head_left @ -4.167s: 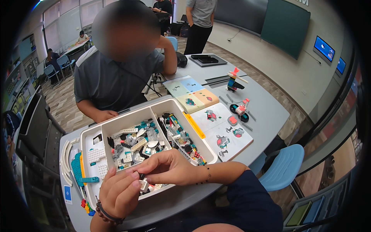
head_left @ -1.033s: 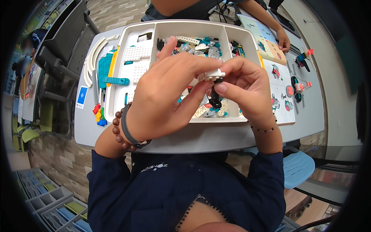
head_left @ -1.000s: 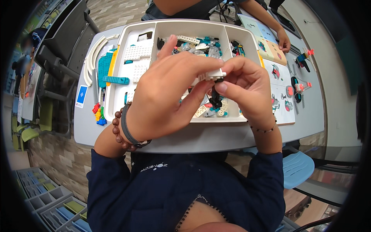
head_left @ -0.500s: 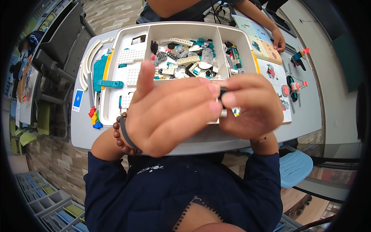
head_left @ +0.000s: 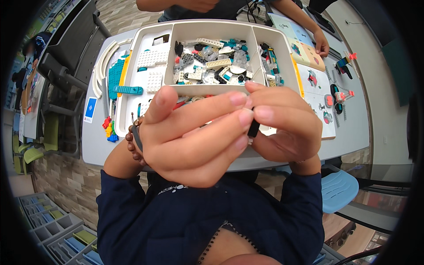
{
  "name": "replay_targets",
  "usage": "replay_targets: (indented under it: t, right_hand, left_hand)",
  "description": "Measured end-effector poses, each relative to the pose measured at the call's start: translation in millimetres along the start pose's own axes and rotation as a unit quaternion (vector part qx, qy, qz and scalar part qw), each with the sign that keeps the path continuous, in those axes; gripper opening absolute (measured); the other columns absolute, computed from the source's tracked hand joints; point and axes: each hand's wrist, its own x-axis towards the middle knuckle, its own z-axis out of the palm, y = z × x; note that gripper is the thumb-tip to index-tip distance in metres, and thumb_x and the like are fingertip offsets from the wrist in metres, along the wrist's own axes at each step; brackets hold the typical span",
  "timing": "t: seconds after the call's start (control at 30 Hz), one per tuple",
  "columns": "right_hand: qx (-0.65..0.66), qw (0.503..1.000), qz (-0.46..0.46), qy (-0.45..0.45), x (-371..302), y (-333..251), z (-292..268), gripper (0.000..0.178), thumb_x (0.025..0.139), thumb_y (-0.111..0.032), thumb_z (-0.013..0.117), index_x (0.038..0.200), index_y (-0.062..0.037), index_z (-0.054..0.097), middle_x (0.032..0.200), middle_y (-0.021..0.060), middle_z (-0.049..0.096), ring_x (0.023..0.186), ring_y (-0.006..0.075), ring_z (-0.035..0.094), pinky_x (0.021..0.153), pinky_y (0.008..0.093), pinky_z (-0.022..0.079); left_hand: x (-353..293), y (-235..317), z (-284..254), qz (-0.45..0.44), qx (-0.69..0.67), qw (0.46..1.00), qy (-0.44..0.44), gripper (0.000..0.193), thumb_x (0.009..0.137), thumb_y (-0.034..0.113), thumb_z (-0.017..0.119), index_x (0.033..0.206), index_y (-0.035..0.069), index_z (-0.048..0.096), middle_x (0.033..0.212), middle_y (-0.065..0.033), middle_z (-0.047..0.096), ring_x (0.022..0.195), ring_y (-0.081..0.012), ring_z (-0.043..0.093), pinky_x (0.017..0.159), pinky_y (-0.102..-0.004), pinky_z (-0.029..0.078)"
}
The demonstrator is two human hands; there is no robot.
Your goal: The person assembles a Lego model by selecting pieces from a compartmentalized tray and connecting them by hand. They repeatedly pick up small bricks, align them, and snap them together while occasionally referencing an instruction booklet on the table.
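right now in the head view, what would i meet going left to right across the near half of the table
White card with a blue diamond, small colourful bricks, left hand, black piece held between the hands, right hand, coral and black model.

Head-worn fisheye, left of side-by-side pair, looks steeply down from above wearer's navy fabric shirt (head_left: 176, 221); bare left hand (head_left: 196, 141), bare right hand (head_left: 289, 119) close below lens, mid-frame; white rectangular plastic tray (head_left: 203, 28) farther off; edges of grey smooth-topped table (head_left: 95, 148) bowed.
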Motion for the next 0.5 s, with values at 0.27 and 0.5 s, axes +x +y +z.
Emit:
replay_targets:
  t: [0.27, 0.5]
  right_hand:
    - [0.068, 0.994, 0.085, 0.015, -1, -4, 0, 0.035, 0.059, 0.012, 0.065, 0.090, -0.0040, 0.060, 0.081, 0.0082, 0.061, 0.070, 0.0203, 0.061, 0.070, 0.0308, 0.052]
    - [0.093, 0.987, 0.128, 0.033, 8, -8, 1, 0.033, 0.060, 0.014, 0.063, 0.089, -0.0015, 0.057, 0.079, 0.0094, 0.059, 0.070, 0.0180, 0.060, 0.065, 0.0267, 0.049]
  left_hand:
    - [7, -1, -17, -0.049, -0.012, 0.992, -0.113, 0.020, 0.079, 0.004, 0.056, 0.092, 0.011, 0.042, 0.098, -0.0061, 0.057, 0.089, -0.0214, 0.061, 0.108, -0.0374, 0.013]
    - [5, -6, -5, -0.069, -0.034, 0.997, -0.021, 0.017, 0.075, 0.002, 0.056, 0.091, 0.004, 0.055, 0.089, -0.0071, 0.061, 0.082, -0.0198, 0.062, 0.107, -0.0450, 0.011]
